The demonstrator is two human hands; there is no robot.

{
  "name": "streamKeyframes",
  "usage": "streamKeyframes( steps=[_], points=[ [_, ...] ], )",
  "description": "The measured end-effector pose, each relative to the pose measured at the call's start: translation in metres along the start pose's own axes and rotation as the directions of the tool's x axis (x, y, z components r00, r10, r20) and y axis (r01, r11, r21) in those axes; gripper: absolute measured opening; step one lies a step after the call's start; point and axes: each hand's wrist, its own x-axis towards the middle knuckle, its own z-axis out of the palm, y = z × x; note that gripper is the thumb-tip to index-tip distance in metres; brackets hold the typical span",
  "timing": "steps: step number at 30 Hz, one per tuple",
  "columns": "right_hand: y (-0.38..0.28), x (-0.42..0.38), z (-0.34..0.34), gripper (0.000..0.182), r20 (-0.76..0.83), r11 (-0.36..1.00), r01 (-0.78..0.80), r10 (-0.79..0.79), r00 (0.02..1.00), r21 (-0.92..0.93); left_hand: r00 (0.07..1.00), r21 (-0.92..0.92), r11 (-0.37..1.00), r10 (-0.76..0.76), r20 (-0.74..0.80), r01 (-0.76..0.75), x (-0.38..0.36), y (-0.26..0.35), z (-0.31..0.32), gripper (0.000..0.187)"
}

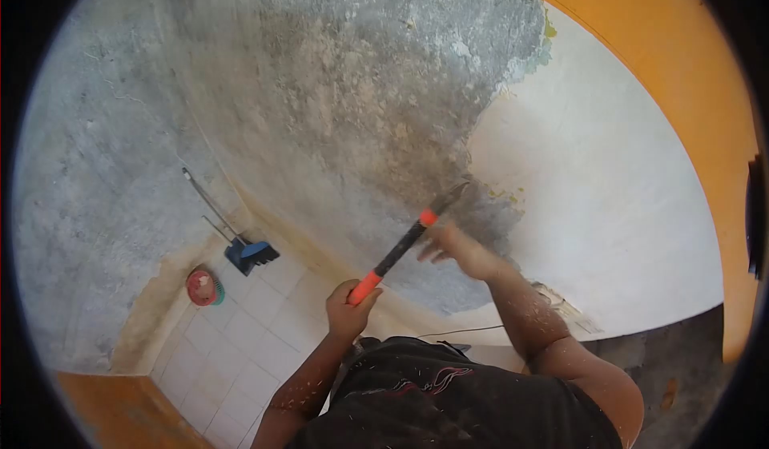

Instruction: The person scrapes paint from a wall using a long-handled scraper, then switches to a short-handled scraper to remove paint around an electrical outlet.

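Note:
My left hand (350, 309) is closed around the orange end of a hammer's handle. The hammer (404, 243) has a black shaft with orange bands and slants up to the right. Its blurred head meets the stripped grey wall (336, 96) by the edge of the remaining white paint (593, 185). My right hand (452, 247) lies just right of the shaft, fingers spread and blurred, close to or touching the wall. It holds nothing. Dust speckles both forearms.
A blue broom and dustpan (244, 250) with long handles lean in the corner. A round red and green object (204, 286) lies beside them on the white tiled floor (240, 353). An orange band (681, 72) runs along the wall's right side. A thin cable (460, 333) lies near the wall base.

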Motion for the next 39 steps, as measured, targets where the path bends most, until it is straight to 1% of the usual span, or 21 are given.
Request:
streamKeyframes(
  steps=[1, 2, 4, 8, 10, 11, 13, 14, 16, 17, 19, 20, 22, 26, 28, 30, 31, 33, 35, 38, 39],
  points=[
    [-0.011, -0.004, 0.003, 0.055, 0.141, 0.915, 0.090, -0.036, 0.989, -0.393, 1.000, 0.022, 1.000, -0.002, -0.011, 0.002, -0.001, -0.001, -0.010, 0.025],
    [-0.027, -0.007, 0.004, 0.055, 0.154, 0.922, 0.101, -0.046, 0.987, -0.373, 0.998, 0.102, 0.995, 0.025, -0.057, -0.019, -0.003, -0.001, -0.019, 0.024],
    [-0.068, -0.011, 0.007, 0.044, 0.381, 0.692, 0.201, 0.116, 0.917, -0.693, 0.992, 0.210, 0.977, 0.058, -0.113, -0.033, -0.007, -0.003, -0.030, 0.026],
    [-0.100, -0.001, 0.011, 0.043, 0.405, 0.748, 0.349, -0.117, 0.907, -0.565, 0.986, 0.336, 0.942, 0.046, -0.160, 0.011, -0.010, 0.013, -0.029, 0.033],
    [-0.104, 0.006, 0.023, 0.036, 0.371, 0.652, 0.533, -0.385, 0.845, -0.539, 0.982, 0.375, 0.927, 0.074, -0.174, -0.003, -0.010, 0.017, -0.018, 0.033],
    [-0.102, 0.011, 0.030, 0.036, 0.373, 0.653, 0.532, -0.381, 0.846, -0.538, 0.979, 0.412, 0.911, 0.106, -0.172, -0.026, -0.009, 0.019, -0.013, 0.034],
    [-0.097, 0.020, 0.040, 0.029, 0.444, 0.336, 0.651, -0.518, 0.731, -0.680, 0.984, 0.409, 0.911, 0.125, -0.128, -0.063, -0.005, 0.029, -0.005, 0.033],
    [-0.095, 0.021, 0.042, 0.029, 0.442, 0.337, 0.645, -0.511, 0.737, -0.686, 0.986, 0.387, 0.921, 0.099, -0.135, -0.039, -0.003, 0.036, -0.001, 0.028],
    [-0.092, 0.025, 0.043, 0.025, 0.504, -0.031, 0.533, -0.380, 0.776, -0.845, 0.984, 0.318, 0.943, 0.141, -0.111, -0.099, -0.001, 0.036, 0.002, 0.022],
    [-0.088, 0.027, 0.041, 0.025, 0.499, -0.035, 0.525, -0.373, 0.782, -0.850, 0.985, 0.308, 0.946, 0.140, -0.104, -0.102, 0.000, 0.031, 0.003, 0.022],
    [-0.087, 0.036, 0.037, 0.019, 0.334, -0.337, 0.237, -0.265, 0.905, -0.911, 0.924, 0.322, 0.891, 0.369, -0.104, -0.320, 0.005, 0.022, 0.000, 0.024],
    [-0.090, 0.041, 0.034, 0.019, 0.319, -0.333, 0.226, -0.257, 0.912, -0.915, 0.927, 0.313, 0.894, 0.364, -0.090, -0.320, 0.005, 0.017, -0.003, 0.024],
    [-0.109, 0.050, 0.034, 0.013, 0.095, -0.379, 0.176, 0.224, 0.970, -0.909, 0.920, 0.326, 0.884, 0.382, -0.087, -0.336, 0.006, 0.011, -0.006, 0.026],
    [-0.092, 0.051, 0.026, 0.008, 0.251, -0.489, 0.354, 0.265, 0.931, -0.797, 0.969, 0.104, 0.964, 0.244, 0.028, -0.246, 0.001, -0.001, -0.013, 0.031],
    [-0.082, 0.046, 0.018, 0.007, 0.526, -0.548, 0.543, 0.207, 0.825, -0.637, 0.979, -0.041, 0.983, 0.182, 0.092, -0.179, -0.006, -0.005, -0.015, 0.032],
    [-0.075, 0.045, 0.012, 0.007, 0.539, -0.530, 0.554, 0.201, 0.818, -0.643, 0.974, -0.335, 0.942, 0.065, 0.219, 0.012, -0.011, -0.008, -0.016, 0.032],
    [-0.071, 0.045, 0.010, 0.007, 0.558, -0.507, 0.567, 0.189, 0.808, -0.649, 0.972, -0.337, 0.941, 0.066, 0.226, 0.015, -0.013, -0.008, -0.016, 0.032],
    [-0.063, 0.044, 0.007, 0.008, 0.558, -0.457, 0.565, 0.166, 0.813, -0.687, 0.895, -0.535, 0.768, -0.111, 0.431, 0.353, -0.017, -0.001, -0.019, 0.029],
    [-0.055, 0.040, 0.006, 0.009, 0.524, -0.381, 0.551, 0.183, 0.832, -0.742, 0.868, -0.524, 0.744, -0.149, 0.475, 0.414, -0.014, -0.005, -0.016, 0.027],
    [-0.044, 0.032, 0.001, 0.009, 0.504, -0.361, 0.529, 0.168, 0.847, -0.769, 0.768, -0.600, 0.493, -0.285, 0.574, 0.631, -0.011, -0.023, -0.009, 0.028],
    [-0.042, 0.031, 0.000, 0.009, 0.502, -0.347, 0.527, 0.167, 0.849, -0.776, 0.760, -0.590, 0.492, -0.297, 0.578, 0.640, -0.010, -0.023, -0.008, 0.028]
  ],
)
